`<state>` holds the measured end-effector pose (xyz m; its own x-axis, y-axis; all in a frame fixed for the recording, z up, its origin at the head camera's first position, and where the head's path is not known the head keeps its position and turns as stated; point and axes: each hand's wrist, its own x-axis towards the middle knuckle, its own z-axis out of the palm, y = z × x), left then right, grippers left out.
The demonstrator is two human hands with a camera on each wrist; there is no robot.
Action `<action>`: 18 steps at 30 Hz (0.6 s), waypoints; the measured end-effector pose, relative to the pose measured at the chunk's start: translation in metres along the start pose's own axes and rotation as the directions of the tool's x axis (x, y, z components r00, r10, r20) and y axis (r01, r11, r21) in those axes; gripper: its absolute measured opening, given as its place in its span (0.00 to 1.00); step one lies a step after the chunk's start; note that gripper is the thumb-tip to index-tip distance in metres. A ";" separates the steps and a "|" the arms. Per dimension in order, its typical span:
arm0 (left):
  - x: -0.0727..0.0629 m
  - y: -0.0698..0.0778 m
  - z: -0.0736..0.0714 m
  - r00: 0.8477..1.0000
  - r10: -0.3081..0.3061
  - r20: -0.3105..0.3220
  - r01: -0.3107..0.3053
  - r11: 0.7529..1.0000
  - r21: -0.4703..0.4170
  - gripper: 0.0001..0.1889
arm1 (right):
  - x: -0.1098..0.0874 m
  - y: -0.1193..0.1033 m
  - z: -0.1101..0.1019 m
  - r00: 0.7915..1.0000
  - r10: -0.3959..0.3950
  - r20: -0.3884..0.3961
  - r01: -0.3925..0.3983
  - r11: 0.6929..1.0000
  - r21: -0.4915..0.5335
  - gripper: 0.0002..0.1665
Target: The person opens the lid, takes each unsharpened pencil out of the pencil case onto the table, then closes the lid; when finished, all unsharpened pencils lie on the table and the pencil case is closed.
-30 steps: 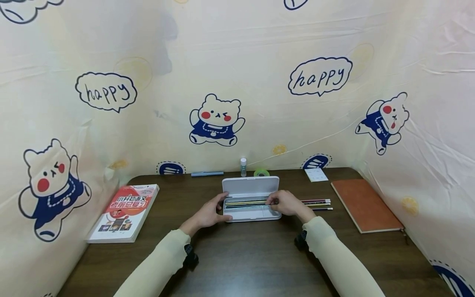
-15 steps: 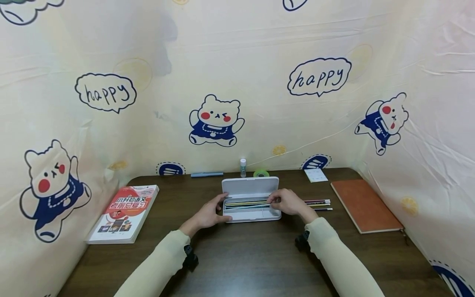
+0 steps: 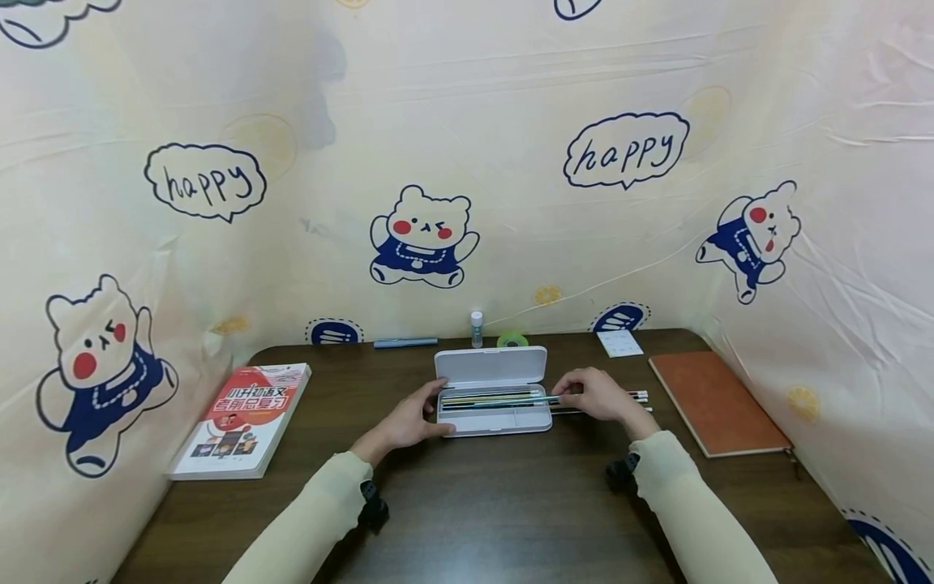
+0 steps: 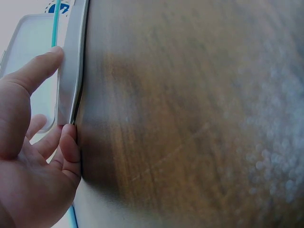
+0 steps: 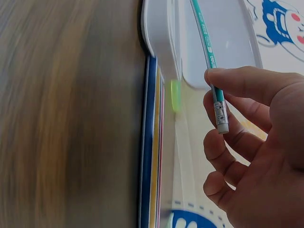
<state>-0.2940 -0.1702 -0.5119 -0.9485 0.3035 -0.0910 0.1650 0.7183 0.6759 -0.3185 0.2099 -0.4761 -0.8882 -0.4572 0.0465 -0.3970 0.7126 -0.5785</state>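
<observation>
The green pencil is over the pencil case, its eraser end just past the case's right end wall; whether its tip touches anything inside cannot be told. The right hand has thumb and forefinger clamped on it near the eraser. So short a pinch leaves most of the shaft free, so a twist could swing the tip into the pencils in the case, or the wall could snag it. The left hand grips the case's left end, thumb and fingers apart around it; were that hold to slacken, a sideways tug might shift the case and jolt its raised lid. More pencils lie on the bench beyond the right end, where a low knuckle could set them rolling.
</observation>
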 end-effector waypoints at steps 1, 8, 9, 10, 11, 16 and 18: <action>0.000 0.000 0.000 1.000 -0.005 0.000 0.005 1.000 -0.001 0.48 | -0.002 0.003 -0.002 1.000 -0.001 -0.003 0.001 1.000 0.001 0.05; 0.000 0.000 0.000 1.000 -0.013 0.000 0.013 1.000 0.006 0.48 | -0.015 0.023 -0.018 0.999 0.036 -0.037 -0.036 0.999 -0.014 0.05; 0.000 0.001 0.000 1.000 -0.010 -0.001 0.010 1.000 0.007 0.48 | -0.017 0.025 -0.020 0.998 0.042 -0.040 -0.043 0.999 -0.016 0.05; 0.000 0.001 0.000 1.000 -0.008 -0.001 0.008 1.000 0.008 0.48 | -0.019 0.027 -0.023 0.998 0.050 -0.041 -0.050 0.999 -0.012 0.05; -0.001 0.001 -0.001 1.000 -0.004 -0.003 0.004 1.000 0.010 0.48 | -0.022 0.029 -0.025 0.997 0.061 -0.042 -0.062 0.998 -0.012 0.05; 0.000 0.001 0.000 1.000 0.000 -0.002 0.000 1.000 0.013 0.48 | -0.034 0.042 -0.035 0.995 0.093 -0.034 -0.093 0.996 -0.008 0.05; 0.000 0.001 0.000 1.000 0.000 -0.001 0.000 1.000 0.011 0.47 | -0.039 0.048 -0.038 0.994 0.099 -0.035 -0.099 0.995 -0.003 0.05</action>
<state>-0.2941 -0.1694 -0.5113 -0.9486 0.3033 -0.0902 0.1683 0.7251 0.6678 -0.3117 0.2822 -0.4744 -0.9306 -0.3655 0.0177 -0.3080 0.7561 -0.5775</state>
